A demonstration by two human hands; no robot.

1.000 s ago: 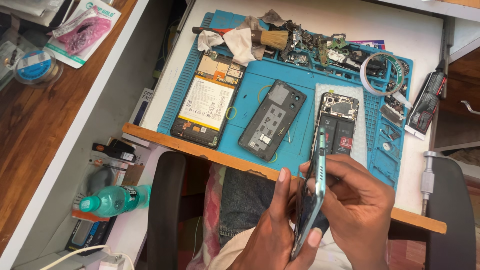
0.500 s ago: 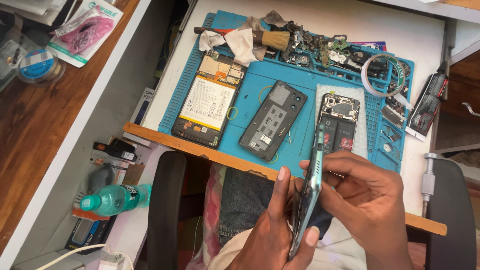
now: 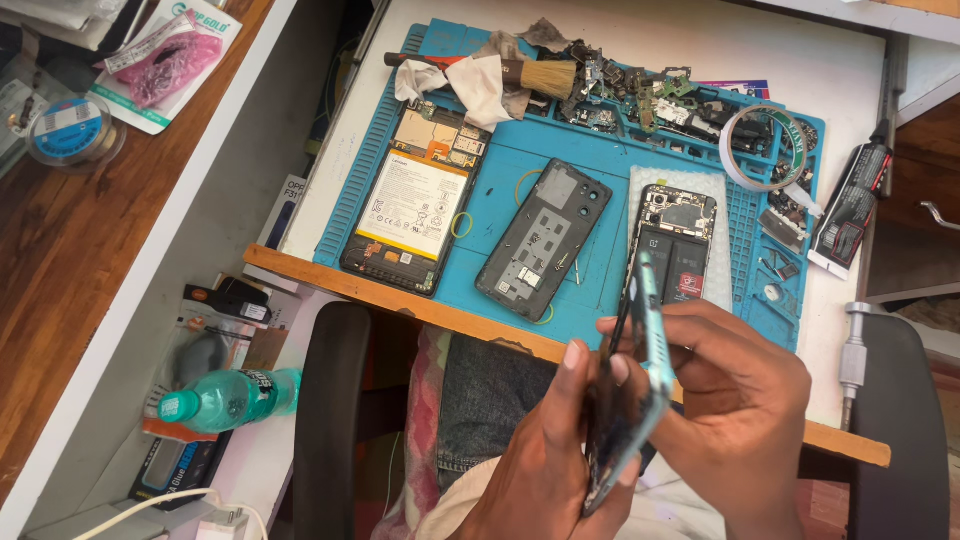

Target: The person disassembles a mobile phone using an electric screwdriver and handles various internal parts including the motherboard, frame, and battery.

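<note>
Hands, left (image 3: pixel 545 470) and right (image 3: pixel 740 410), both gripping one teal phone (image 3: pixel 630 390); three opened phones on blue mat (image 3: pixel 500 160)

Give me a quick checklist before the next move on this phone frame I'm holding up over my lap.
1. Left hand grips the thin light-blue phone frame from below: ok.
2. Right hand steadies the frame's edge: ok.
3. Frame held clear of the blue silicone work mat: ok.
4. Opened phone with yellow-labelled battery lies flat on the mat: ok.
5. Dark grey back cover lies flat beside it: ok.
6. Any loose part inside the frame: cannot tell.
</note>
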